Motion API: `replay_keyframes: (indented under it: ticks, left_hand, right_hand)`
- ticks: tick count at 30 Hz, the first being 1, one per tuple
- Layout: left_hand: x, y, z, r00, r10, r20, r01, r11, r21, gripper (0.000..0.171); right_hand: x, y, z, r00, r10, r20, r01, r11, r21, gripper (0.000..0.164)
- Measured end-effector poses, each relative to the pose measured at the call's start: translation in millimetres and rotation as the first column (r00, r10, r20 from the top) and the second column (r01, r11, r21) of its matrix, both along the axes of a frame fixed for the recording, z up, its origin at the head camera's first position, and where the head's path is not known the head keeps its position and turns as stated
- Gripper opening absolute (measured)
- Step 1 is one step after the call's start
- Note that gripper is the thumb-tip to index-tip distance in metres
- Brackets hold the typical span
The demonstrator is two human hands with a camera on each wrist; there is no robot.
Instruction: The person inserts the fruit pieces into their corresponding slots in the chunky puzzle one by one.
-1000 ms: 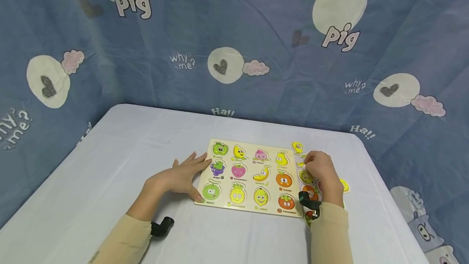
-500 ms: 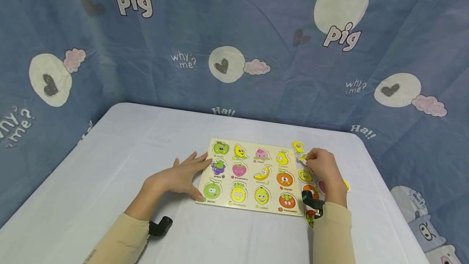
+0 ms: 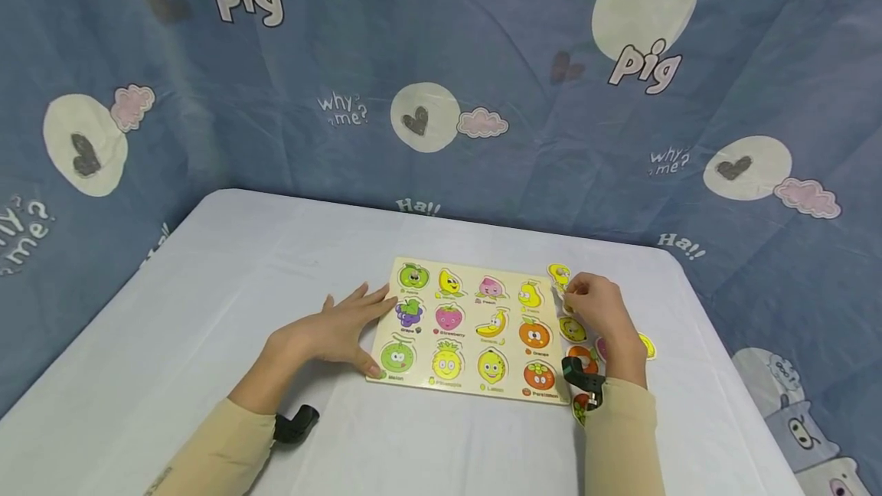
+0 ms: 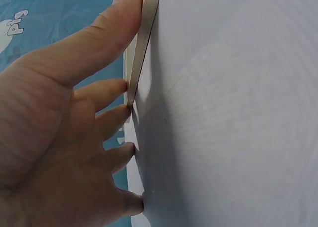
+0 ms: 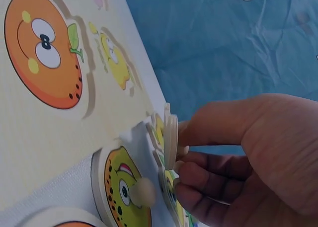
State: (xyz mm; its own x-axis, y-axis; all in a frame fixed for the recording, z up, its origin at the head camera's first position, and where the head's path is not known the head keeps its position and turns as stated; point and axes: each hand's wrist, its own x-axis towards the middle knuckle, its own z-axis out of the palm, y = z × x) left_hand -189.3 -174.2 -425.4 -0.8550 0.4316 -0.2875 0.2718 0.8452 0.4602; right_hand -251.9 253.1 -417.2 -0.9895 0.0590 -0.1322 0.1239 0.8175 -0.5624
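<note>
A wooden fruit puzzle board (image 3: 470,364) lies on the table with printed fruit faces in its recesses. My left hand (image 3: 338,331) spreads along its left side, thumb on the near corner and fingertips at the edge; in the left wrist view the fingers (image 4: 113,121) reach the board's rim. My right hand (image 3: 601,308) is past the board's right edge. In the right wrist view, thumb and fingers pinch a thin wooden puzzle piece (image 5: 170,137), seen edge-on, by its knob; its picture is turned away. Close below is a yellow-green puzzle piece (image 5: 115,187) with a knob.
Several loose puzzle pieces lie right of the board: a yellow one (image 3: 558,274) at the back, an orange one (image 3: 583,359), a red one (image 3: 580,406) at the front and a yellow one (image 3: 648,346) beyond the right wrist. A patterned blue cloth (image 3: 441,37) hangs behind the white table (image 3: 289,243).
My right hand has shifted a little toward the back and now pinches the piece raised on edge. The left hand stays at the board's left side.
</note>
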Motion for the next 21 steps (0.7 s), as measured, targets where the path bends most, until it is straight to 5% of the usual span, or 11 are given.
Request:
replay_keyframes:
  ticks: [21]
  left_hand:
    - [0.3, -0.8, -1.7, 1.000, 0.002, -0.002, -0.002, 0.999, 0.034, 0.131]
  right_hand:
    - [-0.4, -21.0, -3.9, 0.991, 0.133, -0.026, -0.134, 0.990, -0.038, 0.011]
